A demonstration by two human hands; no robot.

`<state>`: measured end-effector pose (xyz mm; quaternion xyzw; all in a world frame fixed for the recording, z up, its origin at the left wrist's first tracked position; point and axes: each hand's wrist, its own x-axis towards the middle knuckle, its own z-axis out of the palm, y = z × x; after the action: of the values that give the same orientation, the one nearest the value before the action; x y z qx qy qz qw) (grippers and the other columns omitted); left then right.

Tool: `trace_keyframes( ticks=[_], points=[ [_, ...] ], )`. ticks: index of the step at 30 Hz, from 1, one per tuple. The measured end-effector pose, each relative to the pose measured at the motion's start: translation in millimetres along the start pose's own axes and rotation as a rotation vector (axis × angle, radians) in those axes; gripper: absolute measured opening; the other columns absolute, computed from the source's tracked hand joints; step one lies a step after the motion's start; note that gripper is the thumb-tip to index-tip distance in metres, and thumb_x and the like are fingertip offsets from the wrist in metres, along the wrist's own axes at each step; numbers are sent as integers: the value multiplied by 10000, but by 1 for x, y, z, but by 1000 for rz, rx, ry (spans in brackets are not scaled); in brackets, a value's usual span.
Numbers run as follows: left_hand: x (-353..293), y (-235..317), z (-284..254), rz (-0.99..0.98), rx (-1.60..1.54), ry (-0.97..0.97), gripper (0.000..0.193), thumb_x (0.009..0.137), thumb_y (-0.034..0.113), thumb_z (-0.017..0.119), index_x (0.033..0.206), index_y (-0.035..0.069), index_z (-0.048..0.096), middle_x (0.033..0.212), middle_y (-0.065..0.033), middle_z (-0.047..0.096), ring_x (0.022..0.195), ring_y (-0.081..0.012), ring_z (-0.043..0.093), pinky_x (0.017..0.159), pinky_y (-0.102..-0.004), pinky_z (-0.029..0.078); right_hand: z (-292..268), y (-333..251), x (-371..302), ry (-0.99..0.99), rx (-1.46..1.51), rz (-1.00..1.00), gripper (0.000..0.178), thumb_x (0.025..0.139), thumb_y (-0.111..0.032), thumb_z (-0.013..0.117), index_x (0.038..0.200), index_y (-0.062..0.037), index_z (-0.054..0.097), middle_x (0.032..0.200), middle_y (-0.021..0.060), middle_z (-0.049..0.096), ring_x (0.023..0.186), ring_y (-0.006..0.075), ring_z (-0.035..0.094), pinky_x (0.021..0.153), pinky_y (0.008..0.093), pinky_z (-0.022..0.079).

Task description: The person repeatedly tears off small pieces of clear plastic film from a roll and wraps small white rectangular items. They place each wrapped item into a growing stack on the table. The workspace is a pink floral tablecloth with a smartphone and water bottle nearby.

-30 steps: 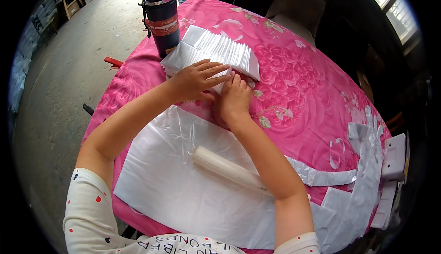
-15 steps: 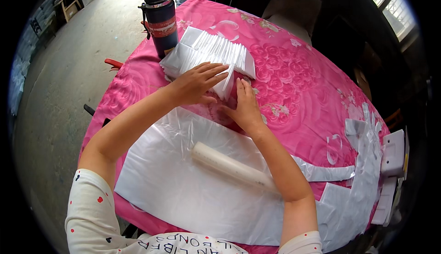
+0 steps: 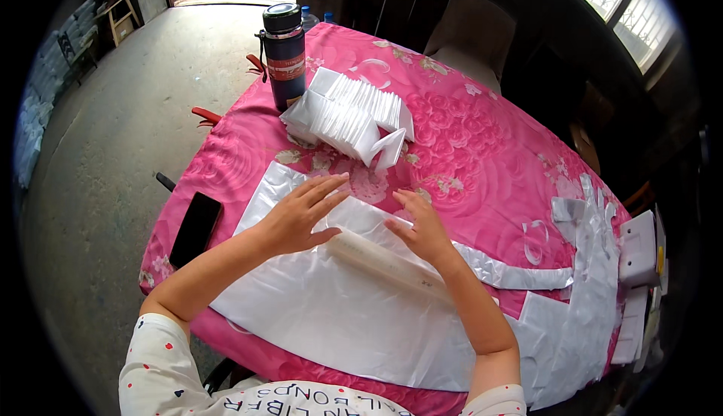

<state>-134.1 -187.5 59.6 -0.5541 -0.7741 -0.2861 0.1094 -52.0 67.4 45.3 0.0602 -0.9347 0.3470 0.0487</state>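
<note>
My left hand (image 3: 307,209) hovers over the far left part of a white plastic sheet (image 3: 301,310), fingers stretched out, holding nothing. Level with it on the right, my right hand (image 3: 420,228) is open too, its fingers apart and nothing in them. Between and just below the hands, a pale translucent tube (image 3: 384,264) lies slantwise at the sheet; my right forearm hides its right end. Beyond my fingertips stands a row of folded white plastic pieces (image 3: 346,118), packed close together, with one piece leaning out at the near right end.
A dark flask (image 3: 285,62) stands behind the folded pieces. A black phone (image 3: 196,229) lies at the table's left edge. Red-handled clamps (image 3: 205,116) stick out there. More plastic strips (image 3: 591,280) and white boxes (image 3: 638,246) are at the right. A pink flowered cloth (image 3: 482,160) covers the table.
Both hands have drawn back toward me from the folded white pieces, leaving the near piece leaning there. The view has shifted, and the phone now shows.
</note>
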Motion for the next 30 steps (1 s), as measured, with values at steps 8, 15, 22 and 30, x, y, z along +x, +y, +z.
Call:
trace_keyframes(
  ticks=[8, 15, 22, 30],
  points=[
    [-79, 94, 26, -21, -155, -165, 594, 732, 197, 702, 1251, 48, 454, 1379, -164, 357, 1207, -338, 411, 1006, -432, 345, -33, 3, -156, 61, -205, 171, 558, 786, -413, 655, 1143, 6, 562, 1208, 171, 523, 1129, 331, 458, 963, 395, 371],
    [-79, 117, 23, -50, -214, -108, 584, 736, 167, 695, 1253, 47, 451, 1387, -166, 342, 1187, -353, 417, 995, -435, 357, -24, 16, -156, 264, 168, 351, 476, 839, -378, 618, 1110, 11, 581, 1114, 147, 584, 1014, 255, 545, 875, 339, 425],
    [-46, 83, -2, -103, -182, 6, 597, 722, 114, 700, 1259, 66, 443, 1366, -143, 383, 1185, -345, 432, 977, -421, 384, -20, 57, -33, 303, 514, 635, 305, 896, -331, 540, 941, -40, 619, 827, 6, 614, 698, 75, 546, 579, 212, 428],
    [-34, 67, -7, -186, -269, 59, 577, 716, 87, 695, 1244, 63, 464, 1337, -134, 424, 1181, -331, 442, 964, -404, 398, -2, 78, 86, 439, 231, 960, 401, 801, -383, 588, 837, 15, 624, 756, 89, 612, 564, 183, 557, 492, 339, 448]
  ],
)
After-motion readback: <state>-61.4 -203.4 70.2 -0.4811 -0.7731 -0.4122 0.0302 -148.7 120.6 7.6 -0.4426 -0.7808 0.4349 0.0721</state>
